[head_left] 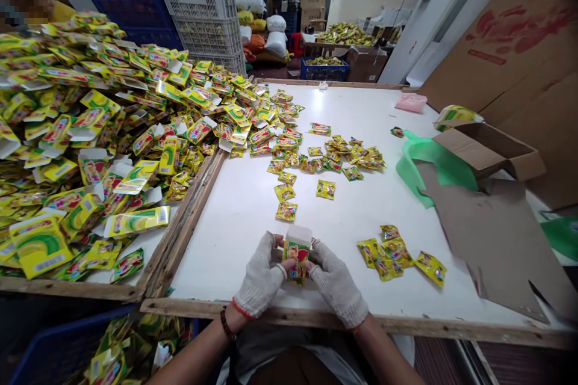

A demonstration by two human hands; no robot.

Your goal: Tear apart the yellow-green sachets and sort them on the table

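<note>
While my left hand (262,275) and right hand (338,283), in fingerless knit gloves, come close together, both clasp a small candy box (298,245) between them, its white flap up, over the near edge of the white tabletop (235,234). A yellow packet (297,275) shows at its lower end. Loose packets (388,252) lie to my right, and piled boxes (90,126) to my left.
</note>
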